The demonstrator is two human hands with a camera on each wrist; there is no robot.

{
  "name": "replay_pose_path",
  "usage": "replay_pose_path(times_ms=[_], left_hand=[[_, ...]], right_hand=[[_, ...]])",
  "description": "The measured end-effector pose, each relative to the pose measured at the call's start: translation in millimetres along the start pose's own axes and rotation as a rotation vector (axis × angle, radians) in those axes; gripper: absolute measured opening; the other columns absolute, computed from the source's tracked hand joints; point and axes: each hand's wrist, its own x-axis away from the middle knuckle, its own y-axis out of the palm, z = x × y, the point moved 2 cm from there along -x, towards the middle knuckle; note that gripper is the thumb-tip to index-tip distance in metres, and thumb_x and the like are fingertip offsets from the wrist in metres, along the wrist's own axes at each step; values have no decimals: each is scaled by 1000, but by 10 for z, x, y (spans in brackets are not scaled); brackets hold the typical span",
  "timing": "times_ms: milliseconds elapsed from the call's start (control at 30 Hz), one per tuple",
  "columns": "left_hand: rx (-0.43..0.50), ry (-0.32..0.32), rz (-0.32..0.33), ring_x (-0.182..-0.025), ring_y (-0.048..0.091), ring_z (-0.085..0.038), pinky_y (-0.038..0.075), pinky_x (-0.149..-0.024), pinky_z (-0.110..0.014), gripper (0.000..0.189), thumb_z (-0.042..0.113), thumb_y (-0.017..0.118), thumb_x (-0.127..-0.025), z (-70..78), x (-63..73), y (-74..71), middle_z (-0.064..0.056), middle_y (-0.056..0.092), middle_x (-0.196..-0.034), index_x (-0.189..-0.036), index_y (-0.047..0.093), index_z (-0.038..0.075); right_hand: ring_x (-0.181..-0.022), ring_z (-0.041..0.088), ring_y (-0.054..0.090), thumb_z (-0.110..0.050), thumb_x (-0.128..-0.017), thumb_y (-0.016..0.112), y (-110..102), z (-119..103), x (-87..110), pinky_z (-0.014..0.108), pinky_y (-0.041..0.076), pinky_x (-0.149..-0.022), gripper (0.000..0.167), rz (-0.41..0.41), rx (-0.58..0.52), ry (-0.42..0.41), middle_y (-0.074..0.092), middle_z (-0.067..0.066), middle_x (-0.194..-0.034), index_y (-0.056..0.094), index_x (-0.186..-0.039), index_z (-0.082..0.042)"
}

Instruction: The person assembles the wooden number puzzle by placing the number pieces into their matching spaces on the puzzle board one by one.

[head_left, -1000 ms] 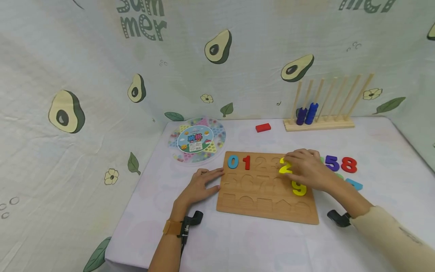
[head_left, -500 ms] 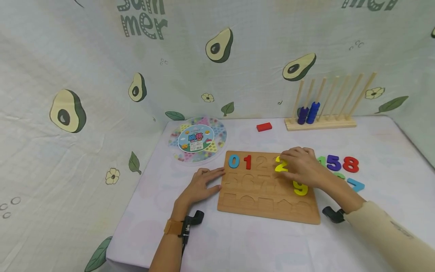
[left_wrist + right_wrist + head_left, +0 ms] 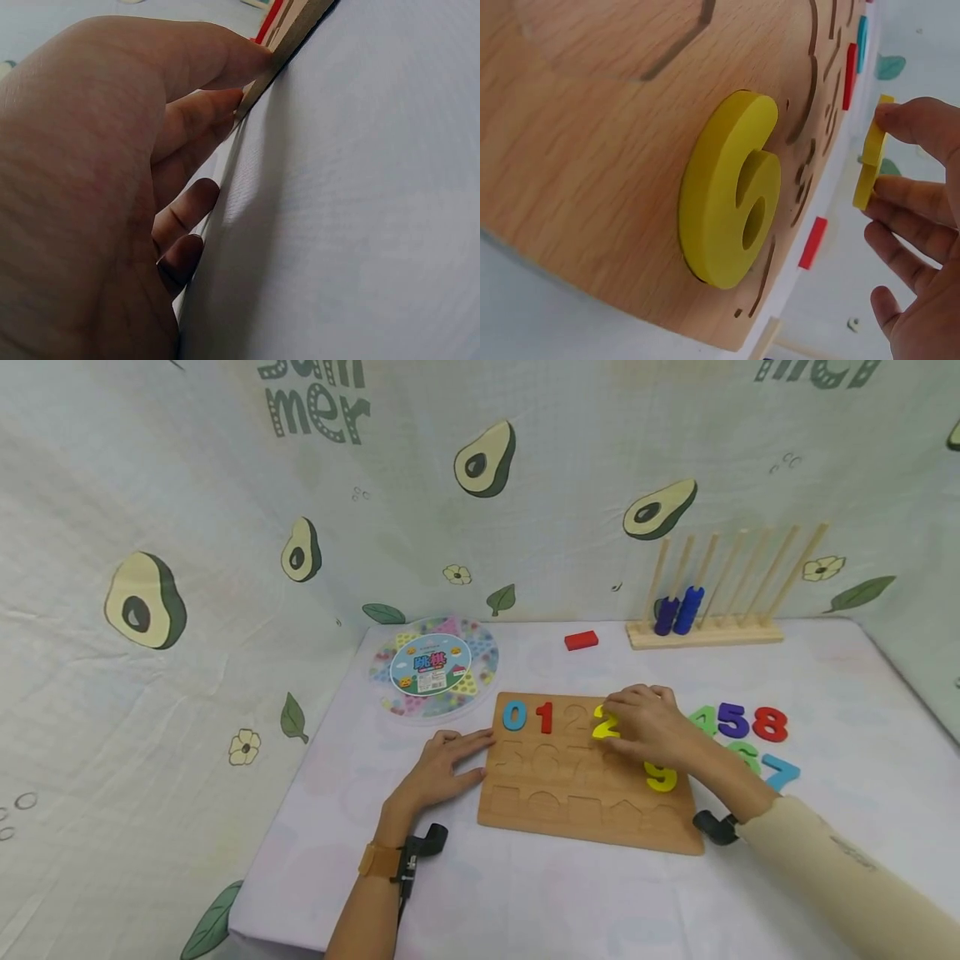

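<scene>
My right hand (image 3: 652,727) pinches a yellow number 2 piece (image 3: 606,728) by its right side, above the top row of the wooden number board (image 3: 525,814). In the right wrist view, the yellow 2 (image 3: 868,169) stands between thumb and fingers, held off the board. Below that hand a yellow number 9 piece (image 3: 661,779) sits on the board's right part. A blue 0 (image 3: 514,717) and a red 1 (image 3: 543,718) lie at the top left. My left hand (image 3: 442,768) rests on the table, fingertips touching the board's left edge (image 3: 289,45).
Right of the board lie loose numbers: a green 4 (image 3: 705,720), purple 5 (image 3: 732,721), red 8 (image 3: 770,724), green 6 (image 3: 744,755) and blue 7 (image 3: 780,771). Behind are a round game box (image 3: 431,666), a red block (image 3: 581,641) and a wooden peg rack (image 3: 705,638).
My right hand has moved left over the board with the yellow 2 in its grip, uncovering more of the green 4 and green 6. My left hand stays against the board.
</scene>
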Motion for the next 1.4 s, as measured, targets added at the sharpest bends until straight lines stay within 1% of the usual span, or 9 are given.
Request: replay_pose_path(times_ms=[167,467,600,933,1233,1400], left_hand=[[-27,21,15,-122,36,-20,31,-98,-45,55,42,61,-98,-16,-25,-16,16,40,-155,-150,49,31],[-14,41,19,-123,38,-22,31,-99,-47,55,42,61,-97,-12,-49,-6,16,41,-155,-150,49,30],[-7,30,22,-123,37,-22,31,-99,-47,55,42,62,-97,-2,-34,-8,16,41,-155,-149,50,30],[7,36,24,-120,38,-22,31,-98,-47,55,38,63,-97,22,-21,-4,11,43,-155,-149,51,27],[3,24,31,-121,37,-21,31,-98,-47,54,39,63,-97,3,-6,-13,13,43,-154,-148,51,28],[-13,14,9,-122,36,-20,30,-99,-45,55,42,61,-98,-24,-13,2,15,40,-155,-150,49,30]], right_hand=[[-124,37,46,-35,-85,80,9,-7,-89,63,23,-102,46,15,12,-23,65,14,-126,71,-120,-6],[-125,38,46,-35,-87,78,51,-40,-225,64,23,-103,46,-13,35,-26,65,14,-127,70,-121,-6],[-125,37,46,-35,-87,77,87,-65,-280,63,23,-103,45,-16,35,-41,65,14,-127,70,-120,-6],[-124,36,47,-35,-87,78,175,-67,-358,61,22,-104,46,-47,24,-43,64,14,-128,70,-121,-5],[-124,35,47,-34,-88,77,241,-80,-452,62,23,-104,47,-89,24,-47,63,14,-130,69,-124,-4],[-123,35,48,-36,-88,78,291,-55,-480,62,23,-103,48,-108,35,-39,64,13,-131,69,-124,-5]])
